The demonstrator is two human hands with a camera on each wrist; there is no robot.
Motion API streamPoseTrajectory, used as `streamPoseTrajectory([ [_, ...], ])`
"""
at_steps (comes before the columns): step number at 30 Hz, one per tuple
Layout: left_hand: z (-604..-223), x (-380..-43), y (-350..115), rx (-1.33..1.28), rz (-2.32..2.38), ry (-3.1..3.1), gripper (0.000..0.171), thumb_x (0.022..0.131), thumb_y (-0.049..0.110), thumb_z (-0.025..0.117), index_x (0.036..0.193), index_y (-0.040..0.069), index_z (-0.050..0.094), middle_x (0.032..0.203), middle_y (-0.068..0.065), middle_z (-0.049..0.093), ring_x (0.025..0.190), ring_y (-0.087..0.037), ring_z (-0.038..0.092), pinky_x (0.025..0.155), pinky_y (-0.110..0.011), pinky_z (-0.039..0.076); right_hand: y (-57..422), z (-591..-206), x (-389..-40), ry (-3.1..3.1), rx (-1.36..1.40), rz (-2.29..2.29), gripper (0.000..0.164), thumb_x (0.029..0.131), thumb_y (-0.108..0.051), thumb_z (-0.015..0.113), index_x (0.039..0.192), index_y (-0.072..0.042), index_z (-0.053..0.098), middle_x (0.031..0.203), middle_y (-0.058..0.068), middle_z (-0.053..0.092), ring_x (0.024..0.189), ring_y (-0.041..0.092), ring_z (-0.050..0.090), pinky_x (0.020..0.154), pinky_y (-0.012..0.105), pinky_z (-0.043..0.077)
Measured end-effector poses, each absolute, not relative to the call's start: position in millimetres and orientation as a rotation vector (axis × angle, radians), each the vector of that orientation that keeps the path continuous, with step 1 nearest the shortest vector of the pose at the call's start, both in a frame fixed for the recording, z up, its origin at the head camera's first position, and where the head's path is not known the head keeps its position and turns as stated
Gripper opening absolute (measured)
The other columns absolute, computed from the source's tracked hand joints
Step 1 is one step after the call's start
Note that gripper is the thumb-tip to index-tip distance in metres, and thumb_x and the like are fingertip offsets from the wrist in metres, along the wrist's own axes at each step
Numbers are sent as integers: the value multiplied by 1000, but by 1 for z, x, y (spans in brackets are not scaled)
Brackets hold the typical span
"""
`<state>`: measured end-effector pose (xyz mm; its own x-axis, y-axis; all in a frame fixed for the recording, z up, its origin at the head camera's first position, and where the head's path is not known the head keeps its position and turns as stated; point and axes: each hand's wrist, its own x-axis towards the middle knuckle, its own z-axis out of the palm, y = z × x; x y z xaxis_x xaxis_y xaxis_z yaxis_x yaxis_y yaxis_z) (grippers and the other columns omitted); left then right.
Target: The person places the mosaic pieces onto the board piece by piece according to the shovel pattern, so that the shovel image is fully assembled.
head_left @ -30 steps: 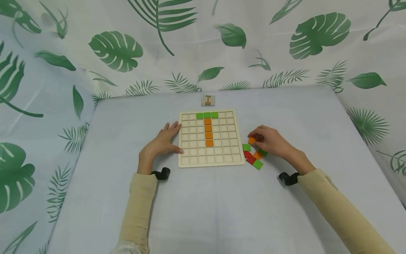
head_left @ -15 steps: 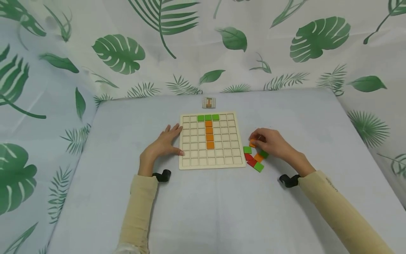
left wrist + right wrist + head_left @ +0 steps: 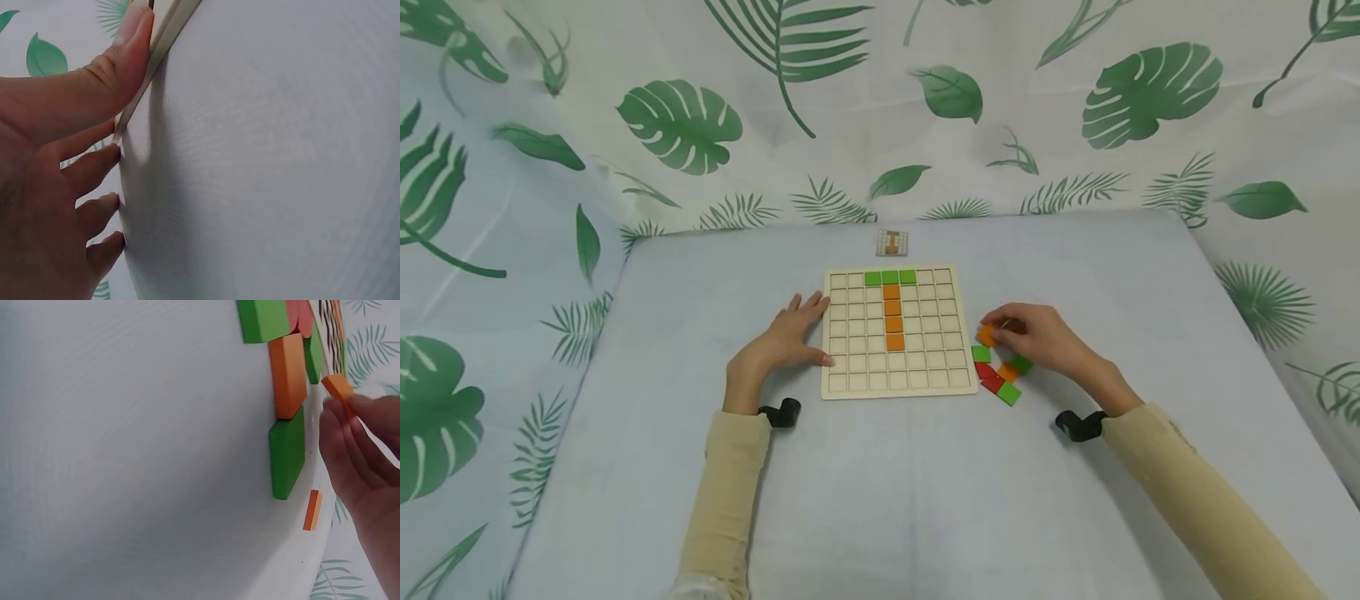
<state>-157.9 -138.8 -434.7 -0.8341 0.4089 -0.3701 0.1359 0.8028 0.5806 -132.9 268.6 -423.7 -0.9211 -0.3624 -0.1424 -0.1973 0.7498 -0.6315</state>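
Observation:
A cream grid board (image 3: 850, 381) lies on the table, with three green tiles (image 3: 890, 277) in a row at its far edge and a column of orange tiles (image 3: 892, 308) below their middle. My left hand (image 3: 786, 333) rests at the board's left edge, thumb on the rim and fingers spread. Right of the board, my right hand (image 3: 1033, 333) pinches an orange tile (image 3: 339, 387) between thumb and fingers, above the table. Loose green, red and orange tiles (image 3: 1008, 372) lie beneath and in front of that hand, partly hidden by it.
Beyond the board's far edge lies a small pattern card (image 3: 892, 242). The right wrist view has another orange tile (image 3: 312, 510) lying apart on the table. White cloth (image 3: 910, 492) covers the table, and a leaf-print curtain (image 3: 820, 167) stands behind it.
My right hand has shifted slightly left, toward the board, with the orange tile in its fingers. The left hand stays at the board's edge, and the tiles on the board are unchanged.

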Motion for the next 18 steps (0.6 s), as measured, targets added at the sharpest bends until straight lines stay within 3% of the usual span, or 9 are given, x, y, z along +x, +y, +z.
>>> streamPoseTrajectory([
  [5,-432,-159,-138,408,761,2497,106,86,26,84,166,8,16,174,-11,5,160,-35,-7,131,-51,-2,266,-421,-134,2665,-419,-958,32,96,-8,71,127,-1,70,117,16,72,100,28,66,95,49,60],
  [18,-432,-159,-139,388,765,2482,107,86,27,84,166,8,15,174,-11,4,160,-36,-7,131,-54,-1,252,-422,-140,2636,-470,-1005,32,94,-7,73,124,1,71,116,16,74,101,28,71,95,48,60],
])
